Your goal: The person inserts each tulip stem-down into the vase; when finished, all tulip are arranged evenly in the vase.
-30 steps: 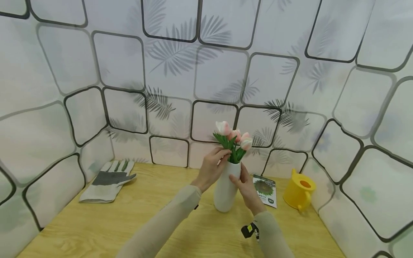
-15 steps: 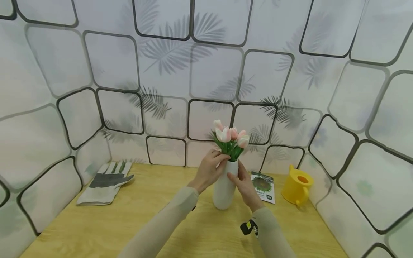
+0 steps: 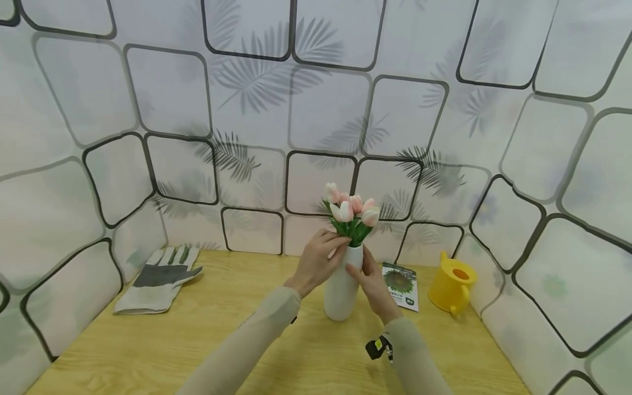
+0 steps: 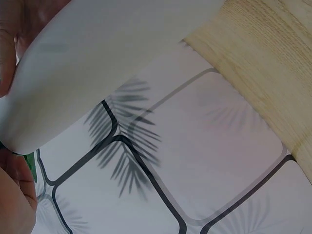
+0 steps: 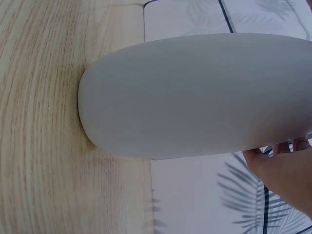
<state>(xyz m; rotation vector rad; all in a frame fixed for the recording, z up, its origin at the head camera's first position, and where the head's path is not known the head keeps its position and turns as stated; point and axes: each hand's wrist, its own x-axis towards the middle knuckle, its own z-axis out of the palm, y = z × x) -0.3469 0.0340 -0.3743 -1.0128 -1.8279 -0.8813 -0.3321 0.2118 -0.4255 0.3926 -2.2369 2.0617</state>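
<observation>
A tall white vase (image 3: 340,293) stands upright on the wooden table, holding a bunch of pink-and-white tulips (image 3: 345,211) with green leaves. At the vase mouth, my left hand (image 3: 318,260) pinches the tulips low on their greenery, fingertips right at the rim. My right hand (image 3: 372,285) grips the upper vase from the right, its thumb across the front. In the left wrist view, the vase (image 4: 97,63) runs diagonally, with my left hand (image 4: 17,195) by its mouth. The right wrist view shows the vase base (image 5: 92,107) on the table and my right hand (image 5: 287,170) against its upper side.
A seed packet (image 3: 400,285) with a flower picture lies right of the vase. Beyond it stands a yellow watering can (image 3: 451,285). White-and-grey work gloves (image 3: 160,280) lie at the table's left. Patterned cloth walls (image 3: 257,181) enclose the back and sides.
The tulip heads have spread and shifted slightly left, with one more bloom showing at the upper left. Both hands keep their places at the vase; the head view has shifted slightly.
</observation>
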